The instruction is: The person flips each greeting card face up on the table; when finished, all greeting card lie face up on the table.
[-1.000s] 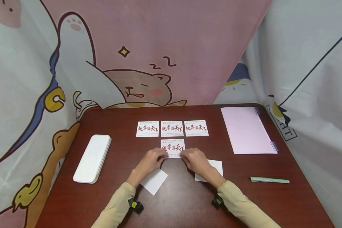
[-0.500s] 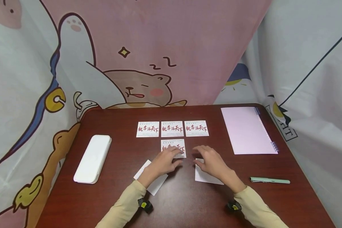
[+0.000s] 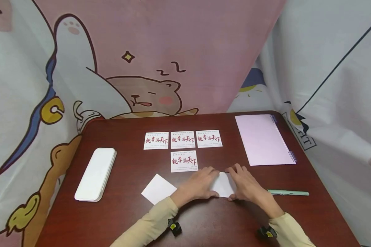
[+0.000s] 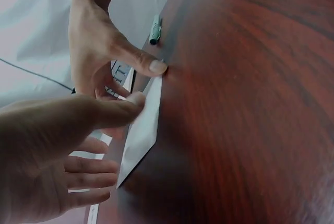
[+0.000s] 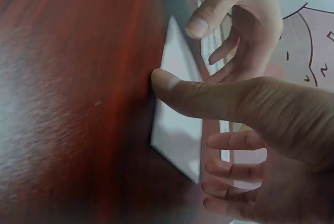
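White card (image 3: 223,187): lay on the desk (image 3: 210,226) between the two hands, its left and right sides partly covered.
Left hand (image 3: 201,183): at the white card's left side, fingers spread, thumb reaching over it towards its near edge; whether it pressed could not be told.
Right hand (image 3: 247,185): at the white card's right side, fingers loosely apart along its far edge, thumb at its near edge.
Turned card (image 3: 157,190): another blank one, set cornerwise, left of the white card.
In the way: the left sleeve (image 3: 149,221) and wrist hid the near right part of the turned card.
Single printed card (image 3: 184,161): beyond and left of the white card, red writing upward, uncovered.
Row of cards (image 3: 182,140): three printed ones side by side, farther beyond the white card.
Pen (image 3: 292,192): green, right of the white card, past the right wrist.
Notebook (image 3: 262,140): pink, beyond and right of the white card.
Case (image 3: 94,175): white, well left of the white card.
Half a second earlier: the left hand had overlapped the single printed card; it had since shifted right to the white card.
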`<state>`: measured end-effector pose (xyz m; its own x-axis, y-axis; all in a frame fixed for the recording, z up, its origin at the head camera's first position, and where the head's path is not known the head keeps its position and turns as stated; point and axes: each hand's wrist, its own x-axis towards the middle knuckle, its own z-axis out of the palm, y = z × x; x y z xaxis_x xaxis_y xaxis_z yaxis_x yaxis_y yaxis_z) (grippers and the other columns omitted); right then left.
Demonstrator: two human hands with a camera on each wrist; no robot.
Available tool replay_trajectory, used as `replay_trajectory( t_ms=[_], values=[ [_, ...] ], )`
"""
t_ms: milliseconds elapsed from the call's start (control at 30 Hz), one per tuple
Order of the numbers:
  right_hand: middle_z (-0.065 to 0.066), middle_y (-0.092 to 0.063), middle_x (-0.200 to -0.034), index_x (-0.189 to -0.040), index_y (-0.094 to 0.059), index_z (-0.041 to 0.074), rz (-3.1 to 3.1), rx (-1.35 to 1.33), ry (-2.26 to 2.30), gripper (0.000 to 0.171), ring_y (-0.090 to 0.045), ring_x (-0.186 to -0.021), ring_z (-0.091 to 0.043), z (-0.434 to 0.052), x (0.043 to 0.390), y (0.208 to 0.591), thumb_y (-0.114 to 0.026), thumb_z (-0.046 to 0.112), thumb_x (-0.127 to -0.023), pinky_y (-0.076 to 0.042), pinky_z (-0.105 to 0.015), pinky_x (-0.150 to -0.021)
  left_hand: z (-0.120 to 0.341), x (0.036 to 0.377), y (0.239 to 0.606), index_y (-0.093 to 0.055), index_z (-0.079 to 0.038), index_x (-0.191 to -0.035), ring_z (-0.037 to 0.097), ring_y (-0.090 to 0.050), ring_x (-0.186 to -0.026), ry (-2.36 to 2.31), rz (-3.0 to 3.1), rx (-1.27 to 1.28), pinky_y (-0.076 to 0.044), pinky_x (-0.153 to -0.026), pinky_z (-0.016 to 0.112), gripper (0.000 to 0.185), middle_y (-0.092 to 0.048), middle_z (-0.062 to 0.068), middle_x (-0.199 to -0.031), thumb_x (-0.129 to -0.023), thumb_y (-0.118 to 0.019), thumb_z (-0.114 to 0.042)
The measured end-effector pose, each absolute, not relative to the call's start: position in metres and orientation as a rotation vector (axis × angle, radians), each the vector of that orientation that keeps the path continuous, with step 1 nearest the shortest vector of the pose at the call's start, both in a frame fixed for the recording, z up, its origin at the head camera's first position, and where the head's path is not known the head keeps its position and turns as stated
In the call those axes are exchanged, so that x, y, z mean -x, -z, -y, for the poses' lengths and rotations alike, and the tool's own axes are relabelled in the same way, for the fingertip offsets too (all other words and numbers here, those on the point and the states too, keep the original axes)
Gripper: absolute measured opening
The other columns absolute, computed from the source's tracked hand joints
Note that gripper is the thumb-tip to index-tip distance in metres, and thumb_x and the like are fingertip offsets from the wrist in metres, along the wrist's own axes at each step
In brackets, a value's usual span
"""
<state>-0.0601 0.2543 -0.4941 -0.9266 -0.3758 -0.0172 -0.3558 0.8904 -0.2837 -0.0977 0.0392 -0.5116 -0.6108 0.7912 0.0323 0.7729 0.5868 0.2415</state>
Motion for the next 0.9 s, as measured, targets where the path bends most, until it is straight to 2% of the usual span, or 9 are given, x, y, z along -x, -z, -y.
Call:
replay_trajectory(
  t_ms=[133, 300, 400, 500, 567, 700, 800, 900],
  values=[
    [-0.015, -0.052, -0.110, -0.120, -0.057, 0.007, -2.980, 0.563, 0.463, 0.089, -0.051, -0.091, -0.029, -0.257, 0.060, 0.498, -0.103, 0.029, -0.047, -0.051, -0.043, -0.075, -0.045, 0.095, 0.514, -0.056, -0.013, -0.136, 0.015, -0.059, -0.105, -0.279, -2.741, -1.314, -0.052, -0.088, 0.026, 0.081, -0.059, 0.001, -0.119, -0.074, -0.085, -0.056],
    [-0.014, -0.051, -0.107, -0.115, -0.055, 0.006, -2.967, 0.567, 0.478, 0.088, -0.050, -0.092, -0.029, -0.258, 0.064, 0.500, -0.104, 0.031, -0.046, -0.051, -0.043, -0.075, -0.048, 0.094, 0.516, -0.055, -0.013, -0.138, 0.015, -0.057, -0.107, -0.296, -2.734, -1.275, -0.052, -0.089, 0.025, 0.083, -0.056, 0.002, -0.122, -0.072, -0.087, -0.053],
    [-0.010, -0.050, -0.101, -0.111, -0.053, 0.005, -2.970, 0.603, 0.471, 0.089, -0.049, -0.090, -0.029, -0.259, 0.068, 0.502, -0.104, 0.030, -0.042, -0.049, -0.043, -0.077, -0.048, 0.093, 0.517, -0.054, -0.012, -0.138, 0.017, -0.056, -0.111, -0.306, -2.743, -1.255, -0.051, -0.094, 0.027, 0.084, -0.056, 0.005, -0.128, -0.072, -0.087, -0.053],
    [-0.006, -0.054, -0.097, -0.108, -0.052, 0.005, -2.980, 0.618, 0.463, 0.087, -0.049, -0.088, -0.026, -0.259, 0.070, 0.502, -0.103, 0.029, -0.042, -0.048, -0.040, -0.076, -0.047, 0.093, 0.517, -0.053, -0.012, -0.137, 0.018, -0.057, -0.111, -0.318, -2.766, -1.241, -0.051, -0.094, 0.027, 0.084, -0.056, 0.005, -0.126, -0.072, -0.088, -0.052],
    [-0.004, -0.059, -0.095, -0.107, -0.052, 0.006, -2.980, 0.610, 0.486, 0.081, -0.050, -0.087, -0.024, -0.260, 0.072, 0.500, -0.102, 0.025, -0.047, -0.047, -0.038, -0.074, -0.045, 0.094, 0.516, -0.054, -0.011, -0.137, 0.017, -0.057, -0.108, -0.353, -2.780, -1.248, -0.051, -0.092, 0.026, 0.082, -0.056, 0.004, -0.122, -0.072, -0.089, -0.048],
    [-0.004, -0.065, -0.094, -0.105, -0.057, 0.008, -2.993, 0.580, 0.545, 0.057, -0.055, -0.086, -0.021, -0.262, 0.075, 0.491, -0.096, 0.012, -0.063, -0.050, -0.036, -0.071, -0.042, 0.098, 0.512, -0.057, -0.008, -0.136, 0.016, -0.057, -0.104, -0.496, -2.802, -1.295, -0.051, -0.088, 0.023, 0.070, -0.057, 0.003, -0.116, -0.077, -0.088, -0.029],
    [-0.004, -0.067, -0.093, -0.102, -0.063, 0.008, -3.020, 0.598, 0.572, 0.039, -0.060, -0.084, -0.019, -0.264, 0.077, 0.482, -0.089, 0.004, -0.073, -0.053, -0.037, -0.069, -0.039, 0.101, 0.507, -0.061, -0.007, -0.133, 0.015, -0.059, -0.103, -0.611, -2.825, -1.353, -0.052, -0.089, 0.021, 0.056, -0.059, 0.003, -0.113, -0.082, -0.083, -0.016],
    [-0.003, -0.068, -0.090, -0.099, -0.067, 0.009, -3.075, 0.659, 0.614, 0.029, -0.064, -0.082, -0.017, -0.266, 0.078, 0.472, -0.083, -0.001, -0.077, -0.056, -0.038, -0.068, -0.037, 0.105, 0.503, -0.066, -0.009, -0.126, 0.014, -0.060, -0.099, -0.729, -2.870, -1.426, -0.052, -0.087, 0.019, 0.041, -0.062, 0.001, -0.109, -0.087, -0.077, -0.009]
  ],
)
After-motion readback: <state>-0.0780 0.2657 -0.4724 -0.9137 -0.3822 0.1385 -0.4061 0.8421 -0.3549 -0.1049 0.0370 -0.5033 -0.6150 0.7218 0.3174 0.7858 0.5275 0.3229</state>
